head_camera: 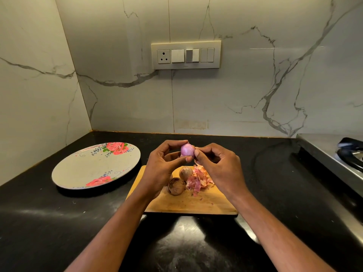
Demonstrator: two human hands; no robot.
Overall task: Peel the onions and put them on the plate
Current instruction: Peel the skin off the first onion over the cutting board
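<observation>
The left hand (164,163) holds a small peeled onion (187,150) above the far edge of the cutting board (196,205); thumb and fingers are curled round it, w/ the smooth, glossy purple skin showing between them. The right hand (220,165) pinches at the onion's right side w/ thumb and forefinger, and a thin strip of papery peel hangs down from that place. So both hands are closed on the same onion, close together.

The cutting board is wood, light brown, rectangular w/ rounded corners, and lies flat on the black polished surface (59,222). On the board, below the hands, are two unpeeled onions: one round w/ dark brown dry skin (176,186), one paler and striped (185,173) just behind it; they seem to touch. Right beside them is a loose heap of onion peels (198,178), pink and orange, thin and crumpled.

Left of the board, apart from it, is the plate (94,169): round, shallow, pale grey, w/ pink roses printed near its rim. No onion lies on it.

Far right of the board is a steel stove (334,154) w/ a black burner part. Behind the board is a marble-look wall, white w/ grey veins, and on it a cream switch panel (185,54)
</observation>
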